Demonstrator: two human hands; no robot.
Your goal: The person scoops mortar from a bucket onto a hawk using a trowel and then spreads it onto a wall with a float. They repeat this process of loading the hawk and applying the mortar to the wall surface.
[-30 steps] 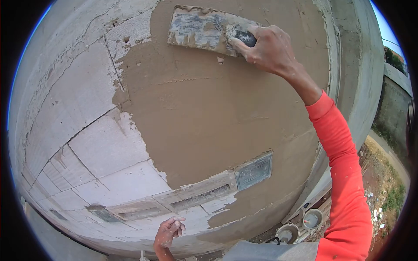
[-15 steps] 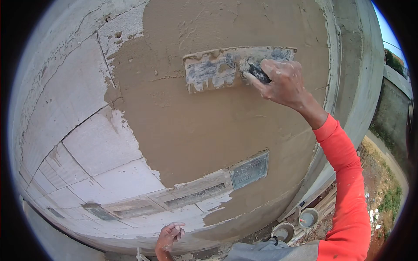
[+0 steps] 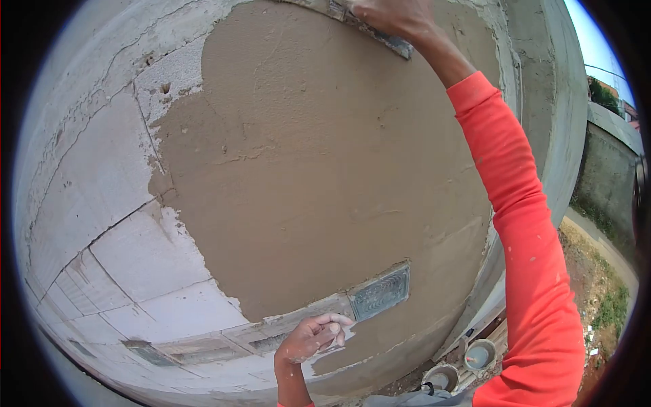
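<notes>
At the top of the view my right hand (image 3: 395, 15) is closed round the handle of a long plastering trowel (image 3: 399, 45). The trowel's blade lies against the upper wall, and part of it is cut off by the frame edge. Wet brown plaster (image 3: 325, 169) covers much of the wall below it, with a few rough ridges. Low in the middle, my left hand (image 3: 312, 339) is held with its fingers curled in and nothing seen in them. It hovers in front of the wall, near a patterned glass block (image 3: 381, 292).
Bare pale blocks (image 3: 149, 251) show at the left, with a row of recessed openings (image 3: 203, 354) low down. Two buckets (image 3: 479, 354) stand on the ground at lower right, beside wooden planks. A concrete column (image 3: 542, 102) edges the wall at right.
My right hand has carried the trowel up the wall to the top edge of the view. My left hand has risen and shifted right, with its fingers still curled.
</notes>
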